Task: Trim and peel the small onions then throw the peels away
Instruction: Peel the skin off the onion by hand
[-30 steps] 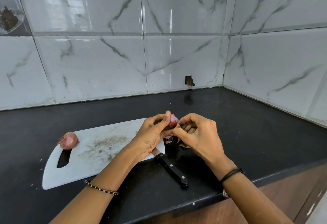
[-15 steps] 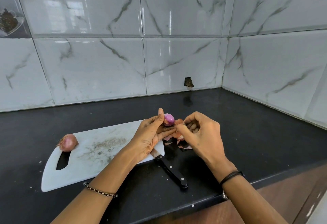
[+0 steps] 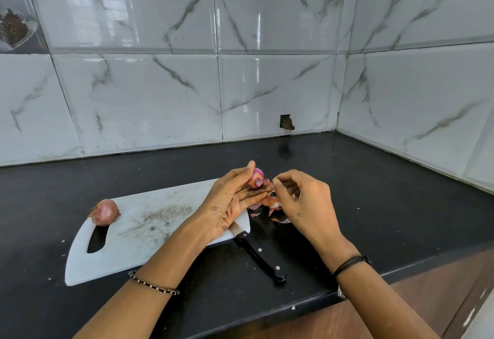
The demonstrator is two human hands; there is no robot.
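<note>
Two small onions: one partly peeled onion (image 3: 258, 177) and one unpeeled onion (image 3: 104, 212). One white cutting board (image 3: 149, 245). One black-handled knife (image 3: 260, 254). One loose heap of onion peels (image 3: 275, 206), its pieces too jumbled to count. Two hands, left hand (image 3: 230, 202) and right hand (image 3: 304, 205). Two wristbands: one beaded bracelet (image 3: 153, 284), one black cord band (image 3: 350, 265).

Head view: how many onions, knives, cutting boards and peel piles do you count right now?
Small onions: 2 (held onion in left hand; unpeeled onion on board)
Black-handled knife: 1
White cutting board: 1
Peel pile: 1
Total: 5
</note>
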